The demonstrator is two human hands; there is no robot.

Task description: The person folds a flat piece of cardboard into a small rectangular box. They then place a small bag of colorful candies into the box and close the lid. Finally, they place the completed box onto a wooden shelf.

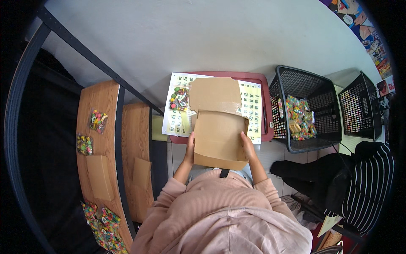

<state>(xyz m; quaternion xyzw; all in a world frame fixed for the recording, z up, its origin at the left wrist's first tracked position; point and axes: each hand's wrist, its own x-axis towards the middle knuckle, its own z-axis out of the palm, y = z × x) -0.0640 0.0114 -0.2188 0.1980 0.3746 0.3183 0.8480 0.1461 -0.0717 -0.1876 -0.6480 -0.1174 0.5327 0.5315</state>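
open cardboard box (222, 137), one: held in front of your body, tilted so that its inside faces you, overlapping the near edge of the tabletop (265, 106).

left hand (189, 150): on the box's left wall, fingers curled in against it, opened no wider than the grip needs (their tips are hidden).

right hand (248, 148): on the right wall, thumb at the rim, the other fingers mostly out of sight. the opposed grip seems meant to steady the box evenly and leave its mouth unblocked.

cardboard panel (215, 91), one: just beyond the box, lying over printed sheets (250, 106); whether it joins the box, you cannot tell from here.

candy bag (179, 99): left of the panel, beyond the box, probably put there for easy reach.

black basket (306, 74): right of the box, holding more candy bags (299, 118), its walls likely keeping them together.
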